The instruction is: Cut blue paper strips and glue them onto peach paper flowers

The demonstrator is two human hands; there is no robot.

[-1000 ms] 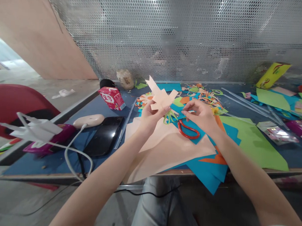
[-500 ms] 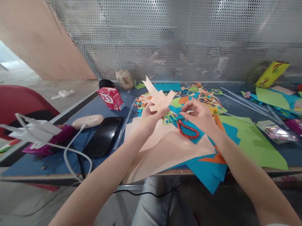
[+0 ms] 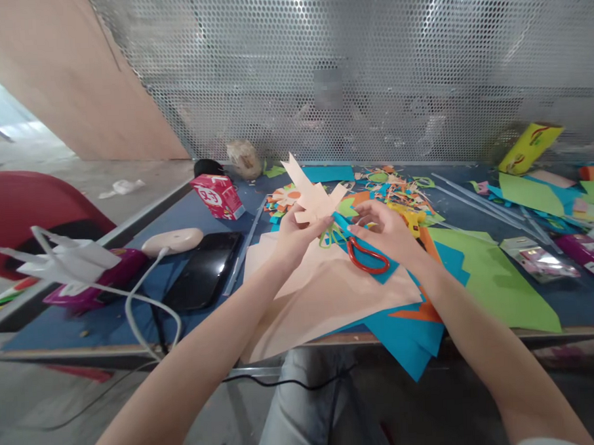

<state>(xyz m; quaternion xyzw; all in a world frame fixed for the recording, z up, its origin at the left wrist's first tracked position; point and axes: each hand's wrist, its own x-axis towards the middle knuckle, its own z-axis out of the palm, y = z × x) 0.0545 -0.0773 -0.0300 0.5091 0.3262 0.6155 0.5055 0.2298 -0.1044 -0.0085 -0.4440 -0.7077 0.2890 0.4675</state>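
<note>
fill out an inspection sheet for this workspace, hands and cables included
Surface: blue tabletop; blue sheets overhang its front edge
Work pieces: peach paper cutout and blue paper strip, both raised in the hands; red loop handle below
Clutter: paper scraps behind, phone and pink carton on the left
Hands: left hand holds the cutout; right hand has its fingers on the strip
Cables: white cable loops to the front edge; black cable below
Surroundings: perforated panel behind, red chair left
Spills: nothing seen
</note>
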